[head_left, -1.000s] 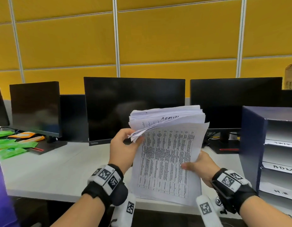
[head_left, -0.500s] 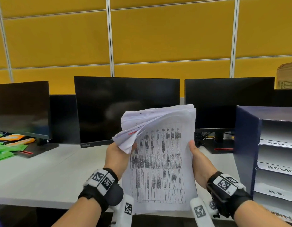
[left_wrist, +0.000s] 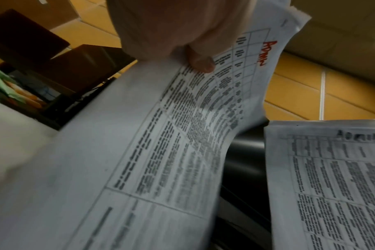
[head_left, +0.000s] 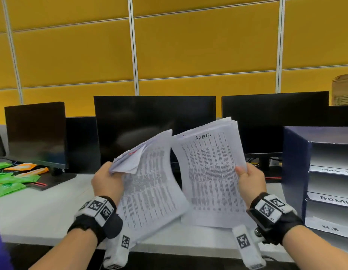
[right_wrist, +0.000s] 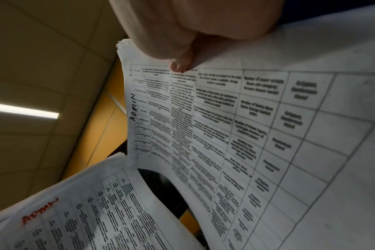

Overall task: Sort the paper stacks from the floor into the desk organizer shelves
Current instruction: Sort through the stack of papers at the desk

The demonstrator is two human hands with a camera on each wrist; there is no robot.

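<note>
Two bundles of printed sheets are held apart above the white desk (head_left: 42, 207). My left hand (head_left: 107, 182) grips the left paper bundle (head_left: 149, 190) by its left edge; it curls over, and red "ADMIN" writing shows on it (left_wrist: 265, 52). My right hand (head_left: 249, 180) grips the right paper stack (head_left: 210, 172), thumb on its front, with black "ADMIN" at the top (right_wrist: 133, 108). The dark blue desk organizer (head_left: 294, 172) stands at the right, its white shelves labelled; one label reads "ADMIN" (head_left: 335, 199), the one below "H.R" (head_left: 329, 228).
Three black monitors (head_left: 153, 125) line the back of the desk before a yellow panel wall. Green and orange packets (head_left: 11, 180) lie at the far left. A cardboard box (head_left: 342, 88) sits behind the organizer.
The single stack held in both hands has been split: my left hand pulled a front bundle away to the left, my right hand keeps the rest and moved right.
</note>
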